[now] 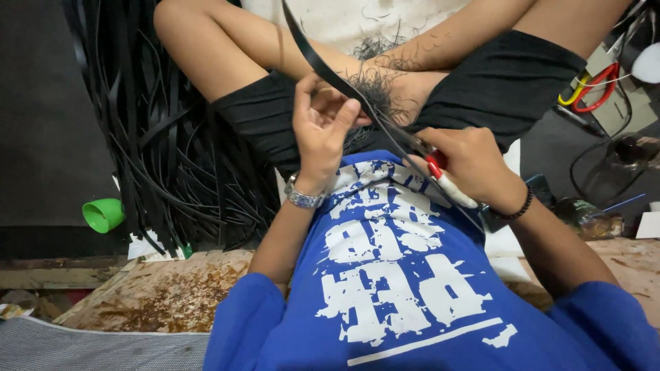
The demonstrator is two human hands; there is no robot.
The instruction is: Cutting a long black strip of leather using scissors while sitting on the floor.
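Bright even light, sharp centre, wide-angle edge distortion.

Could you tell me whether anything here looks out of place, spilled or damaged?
The wooden board at lower left bears a rough brown stain, and a green cup lies tipped beside the black strips.

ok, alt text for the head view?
Seated cross-legged, a person's left hand pinches a black strip while the right hand works it with a red-and-white-handled tool. More black strips hang at the left.
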